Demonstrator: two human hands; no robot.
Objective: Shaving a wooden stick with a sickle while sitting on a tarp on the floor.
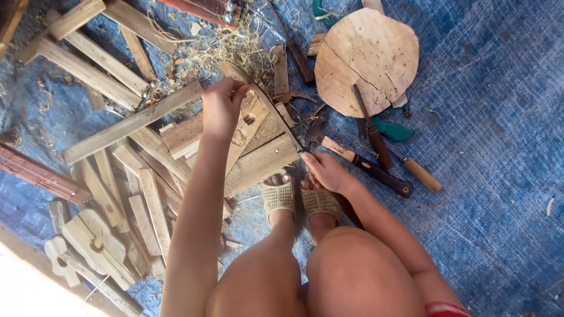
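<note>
My left hand [222,107] is closed around the upper end of a long, narrow curved wooden strip [271,108]. The strip slants down to the right across a flat wooden board [258,161]. My right hand [326,171] pinches the strip's lower end, just above my feet in beige perforated sandals [278,197]. A claw hammer [359,162] with a dark grip lies right beside my right hand, its head touching the strip's lower end. My bare knees fill the bottom of the view.
Several loose planks [129,123] and cut wooden shapes [94,238] lie piled at the left on a blue tarp [493,147]. A round wooden disc [367,58] lies at the upper right. Near it are a wooden-handled chisel [418,173], a dark-handled tool [375,132] and green-handled pliers [392,130]. Shavings [226,50] are scattered at the top.
</note>
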